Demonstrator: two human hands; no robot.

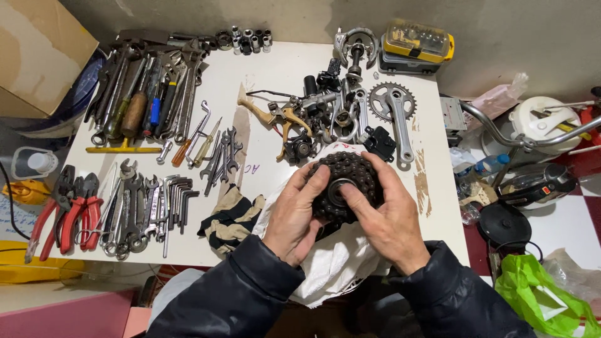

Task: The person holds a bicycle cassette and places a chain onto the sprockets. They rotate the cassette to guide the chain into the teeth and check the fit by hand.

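Observation:
Both my hands hold a dark, greasy bicycle sprocket cluster (346, 169) with a chain wrapped around it, just above the white table's front edge. My left hand (295, 215) grips its left side, fingers curled over the rim. On the right side my right hand (386, 215) grips it too, with the thumb pressed near the centre hole. A white cloth (335, 266) lies under my hands and hangs over the table edge.
On the white table (275, 69) lie wrenches and screwdrivers (147, 94) at the back left, red pliers (69, 213) and spanners (134, 209) at the front left, a striped rag (233, 213), a crank with chainring (394, 109), bike parts (319, 119) and a yellow bit case (418, 40).

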